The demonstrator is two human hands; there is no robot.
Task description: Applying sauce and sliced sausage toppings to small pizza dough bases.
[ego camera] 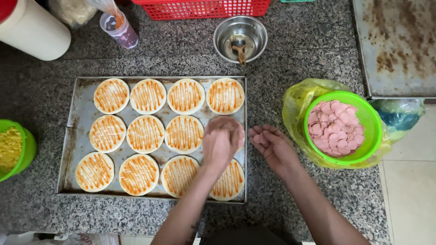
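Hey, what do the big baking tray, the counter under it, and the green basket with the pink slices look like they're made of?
Baking tray: likely metal, dull grey with a raised rim and brown burnt-on stains.
Counter: looks like polished granite or similar stone, speckled grey and black.
Green basket: probably plastic, bright uniform colour with a fine moulded mesh wall; it holds pink slices and sits on a yellow plastic bag.

The counter [290, 59] is speckled grey granite, polished smooth; the baking tray [78, 131] at centre left is dull, stained metal. At upper centre sits a shiny steel bowl [240, 34], at right a glossy green plastic strainer [370, 131] on thin crinkled yellow plastic bag [295, 97].
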